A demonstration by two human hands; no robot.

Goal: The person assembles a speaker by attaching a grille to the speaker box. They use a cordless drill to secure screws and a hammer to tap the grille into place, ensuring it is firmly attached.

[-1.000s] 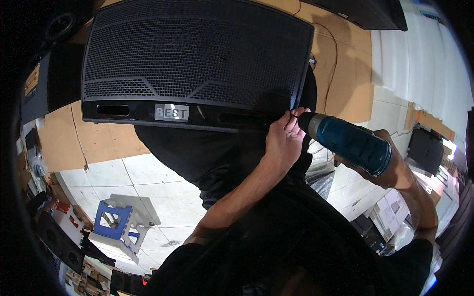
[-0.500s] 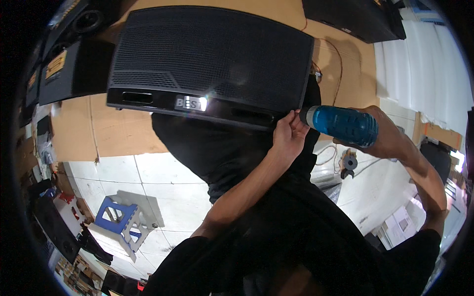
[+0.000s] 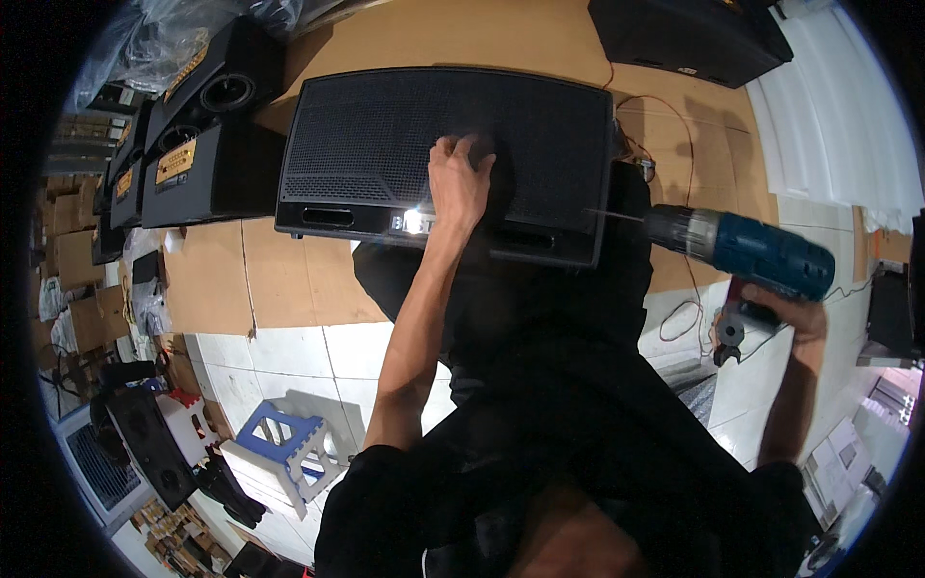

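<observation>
A black speaker cabinet point(image 3: 366, 135) with a mesh grille lies in front of my lap. My left hand point(image 3: 460, 188) rests on the grille, fingers slightly curled and apart, holding nothing. In my right hand point(image 3: 798, 313) is a blue-green power drill point(image 3: 771, 255), gripped by its handle to the right of the cabinet. The drill's long thin bit points left, its tip over the lower right part of the cabinet front. Whether the tip touches the cabinet, I cannot tell.
More black speaker cabinets point(image 3: 217, 154) stand at the left, and another point(image 3: 684, 39) at the far right. Cardboard point(image 3: 289, 279) covers part of the white tiled floor. A blue and white folding stool point(image 3: 279, 433) is at lower left. A thin reddish cable point(image 3: 689, 144) runs at right.
My left hand has left the cabinet's lower right corner and now lies on the grille. The drill has drawn back rightward from that corner, its bit now showing. The view has shifted.
</observation>
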